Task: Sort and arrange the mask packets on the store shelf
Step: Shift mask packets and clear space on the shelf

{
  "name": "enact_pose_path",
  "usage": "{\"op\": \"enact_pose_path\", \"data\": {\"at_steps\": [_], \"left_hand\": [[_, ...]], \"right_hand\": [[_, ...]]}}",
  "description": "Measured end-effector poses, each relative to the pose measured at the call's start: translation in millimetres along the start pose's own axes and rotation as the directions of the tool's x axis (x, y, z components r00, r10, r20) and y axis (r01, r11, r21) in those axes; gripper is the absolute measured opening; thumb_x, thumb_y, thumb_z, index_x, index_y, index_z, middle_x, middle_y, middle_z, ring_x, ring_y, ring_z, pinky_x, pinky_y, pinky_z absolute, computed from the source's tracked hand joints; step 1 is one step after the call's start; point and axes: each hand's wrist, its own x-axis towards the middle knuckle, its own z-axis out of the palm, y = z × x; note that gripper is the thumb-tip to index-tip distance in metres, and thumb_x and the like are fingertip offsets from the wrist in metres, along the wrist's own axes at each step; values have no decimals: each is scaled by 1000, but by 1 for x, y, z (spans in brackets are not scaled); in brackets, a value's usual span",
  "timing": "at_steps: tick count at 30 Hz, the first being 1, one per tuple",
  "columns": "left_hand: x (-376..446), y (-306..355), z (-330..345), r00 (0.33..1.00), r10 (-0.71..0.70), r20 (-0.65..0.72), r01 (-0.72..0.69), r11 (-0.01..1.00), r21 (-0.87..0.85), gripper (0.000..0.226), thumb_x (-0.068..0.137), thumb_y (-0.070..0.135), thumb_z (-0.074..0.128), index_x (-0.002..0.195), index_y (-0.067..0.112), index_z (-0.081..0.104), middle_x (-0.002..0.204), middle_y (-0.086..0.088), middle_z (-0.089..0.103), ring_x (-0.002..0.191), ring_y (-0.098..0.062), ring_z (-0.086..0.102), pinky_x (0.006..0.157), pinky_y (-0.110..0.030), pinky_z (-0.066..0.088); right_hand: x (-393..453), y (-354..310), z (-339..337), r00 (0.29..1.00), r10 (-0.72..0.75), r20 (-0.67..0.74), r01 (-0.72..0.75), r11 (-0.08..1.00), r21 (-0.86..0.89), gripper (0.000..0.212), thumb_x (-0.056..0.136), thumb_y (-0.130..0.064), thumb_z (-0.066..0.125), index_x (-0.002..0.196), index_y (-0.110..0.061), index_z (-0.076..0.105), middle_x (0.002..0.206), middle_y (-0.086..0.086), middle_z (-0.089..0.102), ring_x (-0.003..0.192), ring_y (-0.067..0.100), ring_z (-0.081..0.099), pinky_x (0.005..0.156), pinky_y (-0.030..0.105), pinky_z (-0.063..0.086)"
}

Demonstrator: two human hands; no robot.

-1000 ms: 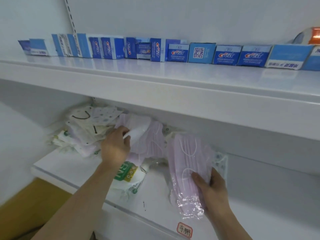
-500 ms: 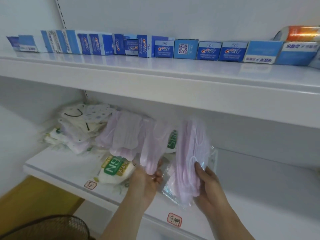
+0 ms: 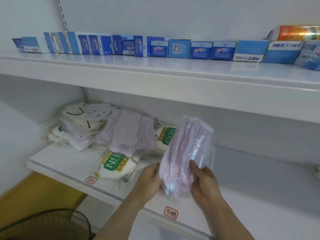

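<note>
Ctr-right of frame: your left hand (image 3: pixel 149 181) & right hand (image 3: pixel 204 181) both grip the pink mask packet (image 3: pixel 187 153), upright, above lower shelf (image 3: pixel 259 196). Other packets (image 3: pixel 124 134) piled mid-left.

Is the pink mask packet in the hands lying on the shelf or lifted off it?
Lifted off. The pink mask packet stands nearly upright, gripped between left hand and right hand above the lower shelf.

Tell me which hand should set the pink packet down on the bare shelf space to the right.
Probably the right hand. It grips the pink mask packet on the side facing the bare stretch of the lower shelf. The left hand holds the packet's other edge, nearer the N95 packet and the pile.
</note>
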Motion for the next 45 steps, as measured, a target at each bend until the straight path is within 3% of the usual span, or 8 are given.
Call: {"op": "enact_pose_path", "data": {"at_steps": [7,13,21,26,32,37,41,45], "left_hand": [[64,6,-82,674,591,-443,-188,718,670,14,89,14,64,100,14,71,97,-4,69,85,-25,66,72,-42,57],[106,-28,-113,780,554,-291,-2,467,884,37,75,40,58,93,10,65,88,-11,60,80,-34,59,65,-42,53],[65,5,-136,736,248,-630,-246,965,93,27,106,19,44,81,19,52,71,9,49,60,3,46,62,-18,37],[53,8,-133,785,-20,-620,-283,877,-388,48,103,20,51,62,43,58,65,20,48,70,-9,44,74,-34,39],[39,-17,-122,969,-126,-210,-58,716,-696,39,84,30,74,123,28,69,117,-7,73,106,-28,69,102,-51,51],[46,-15,-143,925,263,-273,-279,960,-20,22,94,15,61,113,23,71,98,6,76,85,-15,71,76,-30,58],[84,-17,-189,732,553,-399,-256,765,591,26,90,12,59,113,10,70,107,-6,71,93,-23,68,78,-38,58],[108,-22,-191,820,522,-236,-110,548,829,31,82,27,65,108,11,71,113,-10,68,109,-40,62,83,-50,51]], "right_hand": [[-4,1,1,1000,16,-19,-16,1000,-7,41,96,-3,61,136,-2,57,129,20,67,119,40,65,108,60,44],[-2,3,1,999,6,-38,-7,1000,-8,42,96,-3,59,138,-2,56,129,21,67,117,40,66,102,54,48],[4,12,28,1000,-5,17,4,1000,22,43,94,-15,65,131,5,58,132,27,63,124,43,60,112,62,38],[15,26,85,984,4,179,-3,1000,-6,73,52,-29,102,106,4,66,112,22,65,113,36,63,106,48,49],[29,39,123,976,41,216,-49,998,30,67,82,-16,84,133,15,53,136,24,57,136,40,50,117,53,38],[37,50,123,995,-96,0,95,988,-119,32,98,-2,58,130,3,61,124,22,69,118,37,66,97,46,54],[51,53,111,975,-143,-170,115,980,-161,36,96,-3,63,131,-10,62,122,13,72,115,34,68,103,54,51],[60,58,114,937,-220,-272,121,934,-337,38,92,-5,71,128,-5,59,113,17,72,99,31,72,68,34,60]]}}
